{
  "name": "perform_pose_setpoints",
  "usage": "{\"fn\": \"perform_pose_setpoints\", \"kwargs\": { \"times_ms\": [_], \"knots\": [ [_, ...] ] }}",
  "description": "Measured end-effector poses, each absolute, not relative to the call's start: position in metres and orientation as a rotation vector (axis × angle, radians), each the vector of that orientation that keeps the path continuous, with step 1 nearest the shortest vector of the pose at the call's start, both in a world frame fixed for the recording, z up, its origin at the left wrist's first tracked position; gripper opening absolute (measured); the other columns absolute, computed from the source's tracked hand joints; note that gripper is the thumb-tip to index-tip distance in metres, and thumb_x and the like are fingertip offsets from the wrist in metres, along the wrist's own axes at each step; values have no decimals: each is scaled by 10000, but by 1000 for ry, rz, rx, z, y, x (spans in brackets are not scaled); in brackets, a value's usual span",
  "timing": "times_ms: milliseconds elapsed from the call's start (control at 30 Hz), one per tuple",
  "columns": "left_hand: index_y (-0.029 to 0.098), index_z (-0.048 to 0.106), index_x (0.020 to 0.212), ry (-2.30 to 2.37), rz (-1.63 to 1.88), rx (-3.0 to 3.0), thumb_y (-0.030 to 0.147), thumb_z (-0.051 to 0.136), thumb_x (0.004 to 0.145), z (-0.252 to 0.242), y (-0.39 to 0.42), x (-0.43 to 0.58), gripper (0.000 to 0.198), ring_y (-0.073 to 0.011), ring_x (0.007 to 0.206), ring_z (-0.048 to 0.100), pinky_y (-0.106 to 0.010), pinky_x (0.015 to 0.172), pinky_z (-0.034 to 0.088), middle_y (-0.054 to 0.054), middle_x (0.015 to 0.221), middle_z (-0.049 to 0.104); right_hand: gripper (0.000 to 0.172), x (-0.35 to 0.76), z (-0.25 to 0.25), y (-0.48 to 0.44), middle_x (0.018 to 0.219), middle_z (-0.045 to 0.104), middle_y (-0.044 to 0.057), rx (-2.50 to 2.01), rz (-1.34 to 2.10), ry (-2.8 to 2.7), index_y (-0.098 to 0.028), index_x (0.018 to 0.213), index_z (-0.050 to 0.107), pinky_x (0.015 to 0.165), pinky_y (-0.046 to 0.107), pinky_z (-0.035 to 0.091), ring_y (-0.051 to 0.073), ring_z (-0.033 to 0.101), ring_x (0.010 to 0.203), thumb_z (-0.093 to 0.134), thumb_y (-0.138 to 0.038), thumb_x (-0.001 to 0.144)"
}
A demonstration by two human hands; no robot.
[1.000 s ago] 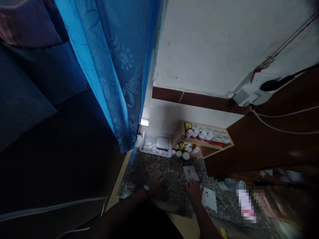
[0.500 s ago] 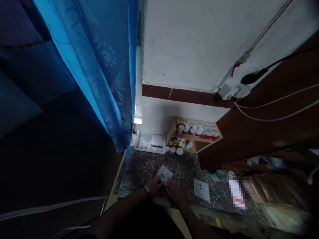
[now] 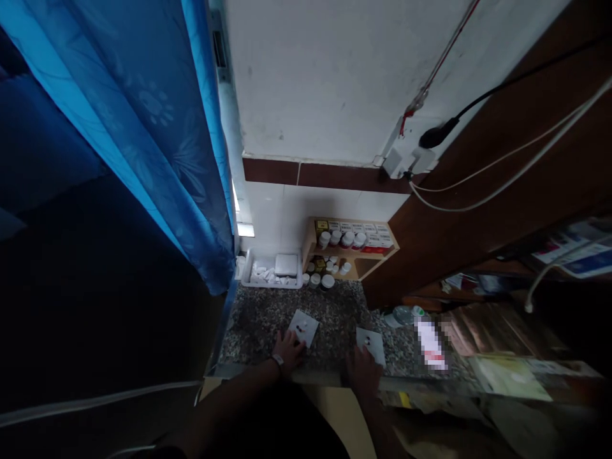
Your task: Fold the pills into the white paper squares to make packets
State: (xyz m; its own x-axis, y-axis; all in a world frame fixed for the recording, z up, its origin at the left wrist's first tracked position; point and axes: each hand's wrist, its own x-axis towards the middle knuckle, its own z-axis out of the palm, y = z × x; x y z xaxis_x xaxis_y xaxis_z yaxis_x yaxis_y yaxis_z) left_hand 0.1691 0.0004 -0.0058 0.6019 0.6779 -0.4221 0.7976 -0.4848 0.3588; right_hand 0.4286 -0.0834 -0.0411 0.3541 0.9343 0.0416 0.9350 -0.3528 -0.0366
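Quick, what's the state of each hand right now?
Left hand: open, fingers on the corner of a white card, not gripping.
Right hand: appears open, at the edge of a second white card, no visible grip.

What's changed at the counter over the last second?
The first white card slid left across the speckled stone counter, and the right hand moved rightward from it to the second white card. The left hand stayed beside the first card. The wall shelf stayed put.
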Motion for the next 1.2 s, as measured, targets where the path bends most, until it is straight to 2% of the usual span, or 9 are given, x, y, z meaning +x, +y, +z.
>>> {"fn": "perform_pose_setpoints", "kwargs": {
  "times_ms": [233, 567, 800, 1033, 1200],
  "knots": [
    [305, 425, 1346, 1235, -269, 2239, 436, 480, 847, -6, -5, 152, 519, -369, 1306, 232, -658, 1009, 107, -128, 1429, 331, 422, 407, -44, -83, 1233, 560, 164, -2441, 85, -1881, -192, 1188, 576, 964, 555, 260, 322, 510, 1104, 320, -367, 902],
    [324, 375, 1376, 1544, -315, 2106, 437, 448, 852, -9, -15, 115, 541, -359, 1303, 256, -620, 1001, 170, -121, 1425, 350, 393, 332, -37, -47, 1312, 523, 124, -2233, 388, -2195, -227, 1226, 544, 1032, 547, 191, 281, 455, 1200, 360, -351, 902],
    [311, 357, 1391, 1645, -350, 1996, 414, 419, 863, -9, -20, 100, 541, -352, 1329, 250, -607, 1012, 197, -129, 1443, 334, 361, 290, -28, -26, 1279, 550, 114, -1984, 491, -2369, -226, 1211, 555, 1048, 494, 219, 260, 484, 1172, 410, -318, 893],
    [281, 364, 1394, 1588, -340, 1979, 423, 402, 865, -7, -19, 89, 549, -367, 1332, 242, -628, 1021, 163, -153, 1451, 318, 332, 278, -27, -21, 1231, 577, 100, -1941, 494, -2430, -239, 1189, 566, 1018, 435, 273, 240, 510, 1125, 444, -297, 886],
    [274, 399, 1370, 1584, -309, 2067, 400, 450, 858, -10, -17, 86, 530, -354, 1279, 334, -583, 995, 265, -167, 1413, 361, 343, 283, -30, -19, 1215, 577, 111, -1890, 523, -2445, -207, 1187, 565, 997, 403, 293, 239, 504, 1122, 452, -297, 877]
  ]
}}
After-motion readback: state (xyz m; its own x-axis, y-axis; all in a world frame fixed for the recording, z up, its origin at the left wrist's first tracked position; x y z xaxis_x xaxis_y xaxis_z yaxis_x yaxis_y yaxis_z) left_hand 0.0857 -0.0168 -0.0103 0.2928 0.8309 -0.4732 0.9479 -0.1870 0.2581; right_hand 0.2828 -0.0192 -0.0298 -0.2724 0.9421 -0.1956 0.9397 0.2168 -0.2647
